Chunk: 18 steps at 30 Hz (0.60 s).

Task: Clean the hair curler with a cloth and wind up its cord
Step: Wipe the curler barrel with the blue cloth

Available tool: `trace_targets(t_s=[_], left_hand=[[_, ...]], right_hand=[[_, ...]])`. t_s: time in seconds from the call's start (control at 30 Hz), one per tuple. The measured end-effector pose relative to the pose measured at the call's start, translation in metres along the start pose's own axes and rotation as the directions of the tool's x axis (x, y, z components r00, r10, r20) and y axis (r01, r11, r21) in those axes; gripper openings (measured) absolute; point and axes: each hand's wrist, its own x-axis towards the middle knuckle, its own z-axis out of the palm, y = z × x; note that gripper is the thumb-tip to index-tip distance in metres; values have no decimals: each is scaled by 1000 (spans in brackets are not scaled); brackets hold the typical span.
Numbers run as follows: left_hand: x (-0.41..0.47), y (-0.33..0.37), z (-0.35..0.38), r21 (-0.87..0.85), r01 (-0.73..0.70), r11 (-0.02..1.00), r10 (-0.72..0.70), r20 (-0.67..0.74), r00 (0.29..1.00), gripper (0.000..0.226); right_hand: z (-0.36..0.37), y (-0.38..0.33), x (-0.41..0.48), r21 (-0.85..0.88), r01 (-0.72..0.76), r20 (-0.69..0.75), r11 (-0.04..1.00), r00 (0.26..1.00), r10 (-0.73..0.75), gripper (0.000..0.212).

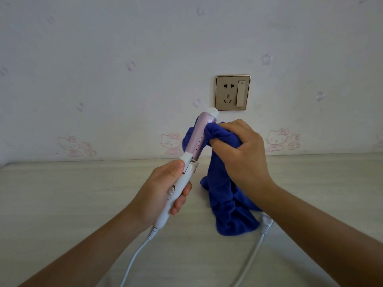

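Note:
My left hand (pixel 163 191) grips the white handle of the hair curler (pixel 198 137), which points up and to the right with its pink barrel and white tip raised above the table. My right hand (pixel 242 150) holds a bunched blue cloth (pixel 226 199) pressed against the upper right side of the barrel. The rest of the cloth hangs down to the tabletop. The white cord (pixel 134 257) leaves the handle's lower end and runs off the bottom edge. Its white plug (pixel 266 222) lies on the table beside the cloth, unplugged.
A pale wood-grain table (pixel 83 193) runs up to a wall with cartoon-cat wallpaper. A gold wall socket with a switch (pixel 232 92) sits just above and behind the curler's tip.

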Motion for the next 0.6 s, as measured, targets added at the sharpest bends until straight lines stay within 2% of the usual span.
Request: trace_targets(t_s=[0.13, 0.2, 0.33, 0.47, 0.6], left_hand=[[-1, -1, 2, 51, -13, 999, 13, 3, 1000, 60], [-2, -1, 3, 55, -19, 998, 19, 5, 1000, 60], [-2, -1, 2, -5, -22, 1000, 22, -22, 1000, 64], [-2, 1, -4, -21, -21, 1000, 20, -58, 998, 66], [-2, 4, -5, -29, -13, 999, 12, -52, 999, 65]], right_hand=[[-8, -3, 8, 67, -51, -98, 996, 994, 57, 29], [-9, -5, 9, 75, -50, -85, 996, 995, 56, 30], [0, -6, 0, 89, -40, 94, 995, 995, 31, 28], [10, -4, -13, 49, -12, 260, 999, 965, -1, 25], [7, -6, -11, 24, 15, 278, 1000, 960, -21, 25]])
